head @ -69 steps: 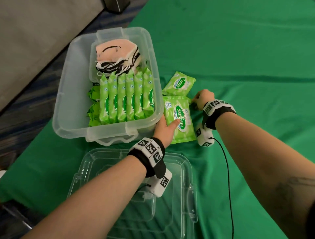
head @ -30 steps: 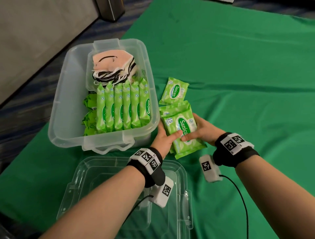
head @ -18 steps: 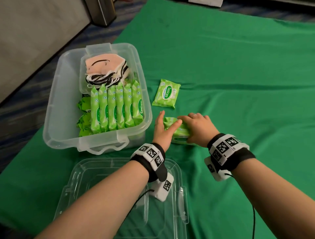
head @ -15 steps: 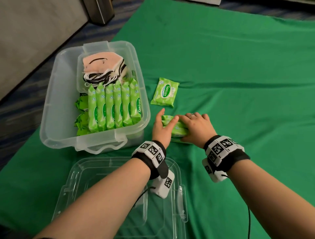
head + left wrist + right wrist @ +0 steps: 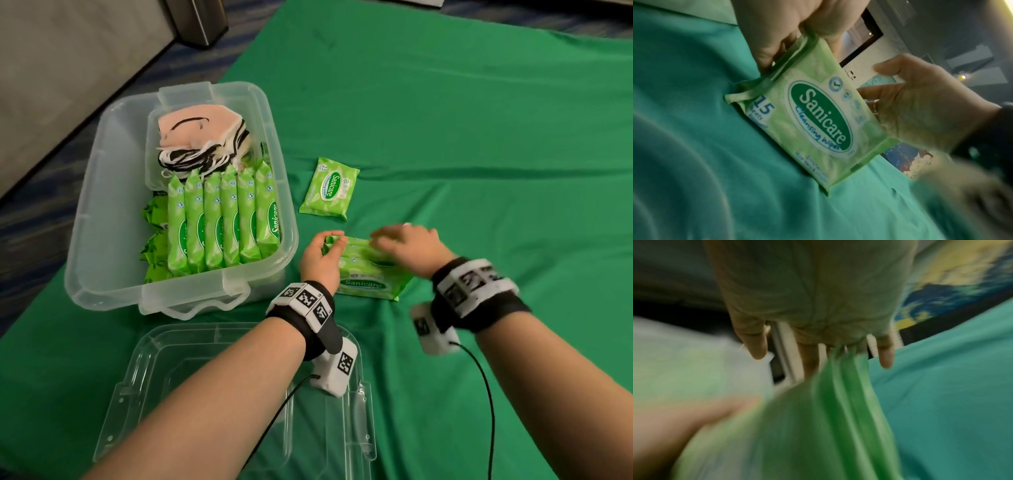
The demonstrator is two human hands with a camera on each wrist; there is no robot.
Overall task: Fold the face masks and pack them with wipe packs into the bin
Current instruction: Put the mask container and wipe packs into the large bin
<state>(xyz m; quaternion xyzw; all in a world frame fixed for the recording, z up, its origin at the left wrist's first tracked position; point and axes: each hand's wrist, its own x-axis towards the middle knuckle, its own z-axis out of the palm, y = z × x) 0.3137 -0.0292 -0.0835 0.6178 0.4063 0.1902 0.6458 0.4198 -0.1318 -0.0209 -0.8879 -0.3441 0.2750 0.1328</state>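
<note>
Both hands are working a small stack of wipe packs (image 5: 368, 270) beside the bin (image 5: 102, 260): my left hand (image 5: 317, 262) is pinching its end, my right hand (image 5: 409, 248) is lying spread on top.

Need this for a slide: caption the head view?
Both hands gather wipe packs beside the packed bin.

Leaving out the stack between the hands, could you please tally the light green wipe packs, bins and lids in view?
Light green wipe packs: 7 (6 in the upright row inside the bin, 1 lone pack flat on the cloth)
Bin: 1
Lid: 1
Total: 9
</note>
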